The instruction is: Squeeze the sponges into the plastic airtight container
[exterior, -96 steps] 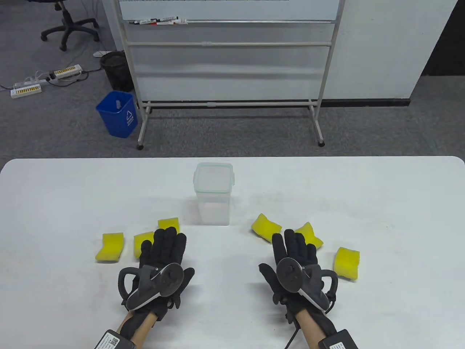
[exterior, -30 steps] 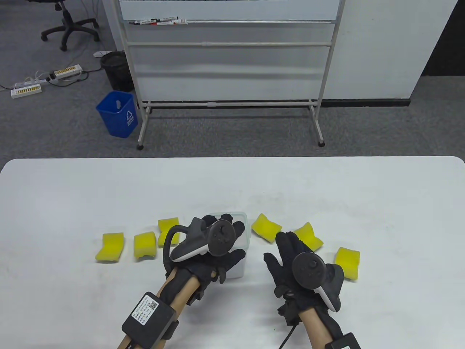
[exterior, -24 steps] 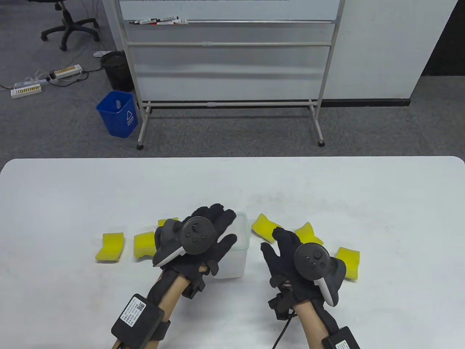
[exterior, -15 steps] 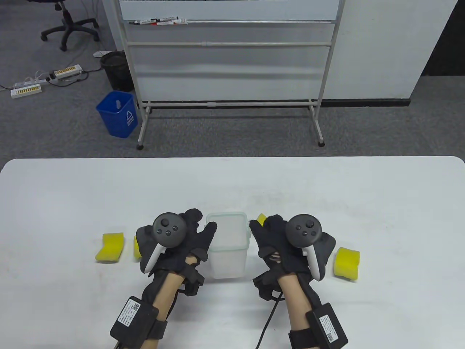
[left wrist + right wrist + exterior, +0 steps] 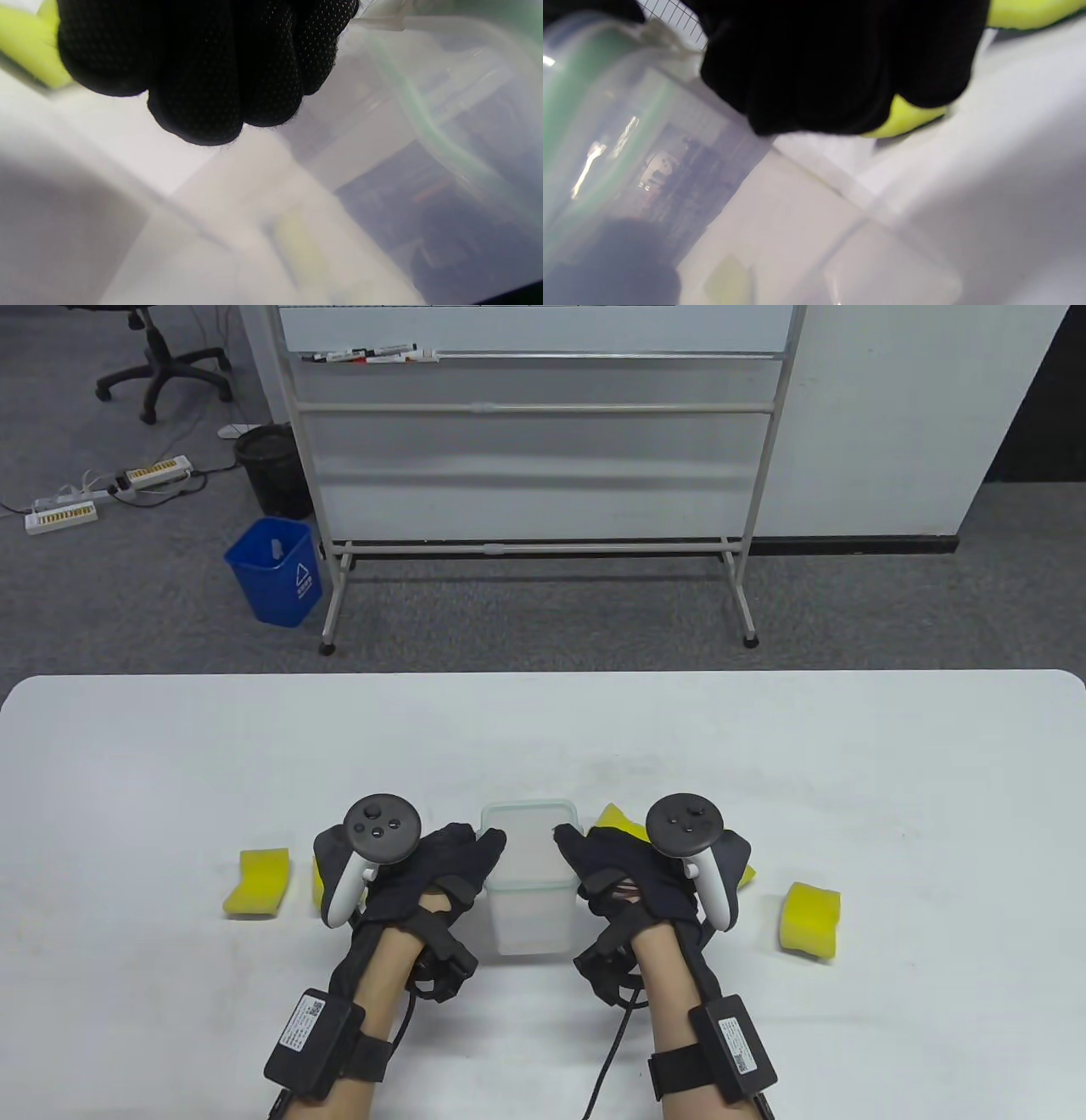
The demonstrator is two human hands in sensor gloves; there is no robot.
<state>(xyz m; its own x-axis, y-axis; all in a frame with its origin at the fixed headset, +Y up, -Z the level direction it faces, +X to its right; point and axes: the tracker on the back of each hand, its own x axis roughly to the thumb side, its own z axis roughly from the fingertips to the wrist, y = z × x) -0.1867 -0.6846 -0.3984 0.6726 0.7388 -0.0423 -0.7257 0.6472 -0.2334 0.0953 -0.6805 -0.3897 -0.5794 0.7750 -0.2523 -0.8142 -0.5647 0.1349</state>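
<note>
The clear plastic container (image 5: 528,861) stands upright near the table's front, its green-sealed lid on top. My left hand (image 5: 458,861) holds its left side with the thumb at the lid's edge. My right hand (image 5: 607,861) holds its right side the same way. In the left wrist view my fingers (image 5: 199,63) curl against the container wall (image 5: 424,127). In the right wrist view my fingers (image 5: 840,63) lie against the wall (image 5: 628,148). Yellow sponges lie on the table: one far left (image 5: 259,882), one behind my right hand (image 5: 612,817), one far right (image 5: 810,918).
Another sponge (image 5: 319,882) peeks out behind my left hand, and one (image 5: 748,874) beside my right tracker. The white table (image 5: 764,746) stretches behind the container. A whiteboard stand (image 5: 534,543) and a blue bin (image 5: 276,570) stand on the floor beyond.
The container came from the table's middle to near the front in my left hand. Both hands then turned and moved in to hold its two sides at the lid.
</note>
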